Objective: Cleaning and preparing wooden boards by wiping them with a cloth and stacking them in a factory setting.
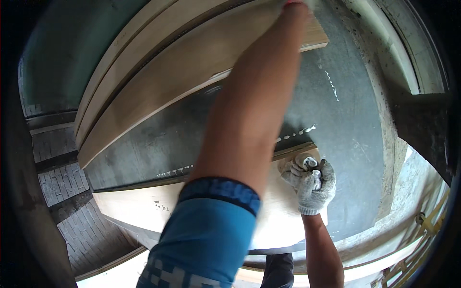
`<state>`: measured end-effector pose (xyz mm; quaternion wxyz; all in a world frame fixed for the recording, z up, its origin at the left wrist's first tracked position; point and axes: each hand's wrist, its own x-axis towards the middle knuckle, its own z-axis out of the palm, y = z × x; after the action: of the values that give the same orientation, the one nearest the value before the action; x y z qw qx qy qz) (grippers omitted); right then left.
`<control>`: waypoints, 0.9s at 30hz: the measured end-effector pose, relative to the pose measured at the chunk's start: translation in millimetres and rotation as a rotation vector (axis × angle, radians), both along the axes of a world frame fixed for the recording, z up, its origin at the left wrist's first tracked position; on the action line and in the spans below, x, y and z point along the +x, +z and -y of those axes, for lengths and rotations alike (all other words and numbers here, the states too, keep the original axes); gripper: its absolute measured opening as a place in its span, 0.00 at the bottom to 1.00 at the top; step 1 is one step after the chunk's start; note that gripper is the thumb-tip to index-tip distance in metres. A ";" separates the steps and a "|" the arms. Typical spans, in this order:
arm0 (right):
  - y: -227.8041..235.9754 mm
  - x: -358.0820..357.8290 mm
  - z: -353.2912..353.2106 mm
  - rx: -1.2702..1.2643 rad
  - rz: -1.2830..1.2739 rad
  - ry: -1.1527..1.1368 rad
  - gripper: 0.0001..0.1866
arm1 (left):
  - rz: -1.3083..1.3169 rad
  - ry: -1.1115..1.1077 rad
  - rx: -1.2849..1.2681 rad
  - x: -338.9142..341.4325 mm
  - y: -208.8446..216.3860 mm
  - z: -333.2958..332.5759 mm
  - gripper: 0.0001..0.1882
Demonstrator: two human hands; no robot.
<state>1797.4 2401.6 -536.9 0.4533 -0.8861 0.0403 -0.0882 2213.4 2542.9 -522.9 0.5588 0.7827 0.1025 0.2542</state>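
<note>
My left arm, bare below a blue sleeve (211, 223), stretches across the view to the top edge. Only a bit of red (294, 2) shows at its wrist, and my left hand lies beyond the frame. My right hand (313, 185), in a whitish knit glove, rests over the right end of a pale wooden board (276, 218). Its fingers are curled closed; what they hold, if anything, is hidden. Beyond that board lies a dark grey surface (149, 144) with white dabs (300, 132) that look like glue.
Long wooden boards (192, 55) lie along the far side, bent by the lens. A dark metal part (422, 129) juts in at the right. Paved floor (91, 235) shows at the lower left, and yellow bars (430, 221) stand at the lower right.
</note>
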 end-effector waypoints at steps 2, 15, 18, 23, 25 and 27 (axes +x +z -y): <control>-1.4 0.0 -8.2 0.075 -0.058 -0.030 0.29 | 0.169 0.006 0.330 -7.3 3.1 68.9 0.13; 15.3 2.9 -7.3 0.026 -0.019 -0.048 0.24 | -0.119 -0.794 -1.061 -201.8 80.5 -14.4 0.12; 15.4 6.3 -14.0 0.031 -0.005 -0.048 0.23 | -0.256 -0.355 -1.020 -253.4 93.6 -84.1 0.15; 13.3 6.3 -5.1 -0.027 -0.016 -0.076 0.22 | -0.566 -0.443 -0.658 -319.5 43.2 -129.0 0.19; 12.4 6.7 -2.8 -0.063 0.031 -0.075 0.21 | -0.589 -0.379 -0.450 -320.4 43.3 -107.2 0.19; 11.5 7.5 0.2 -0.068 0.045 -0.084 0.21 | -0.485 -0.515 -0.117 -300.0 38.6 -75.2 0.18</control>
<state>1804.9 2401.4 -525.4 0.4196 -0.8963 0.0642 -0.1284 1913.4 2618.1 -484.3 0.6078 0.7871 0.0461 -0.0946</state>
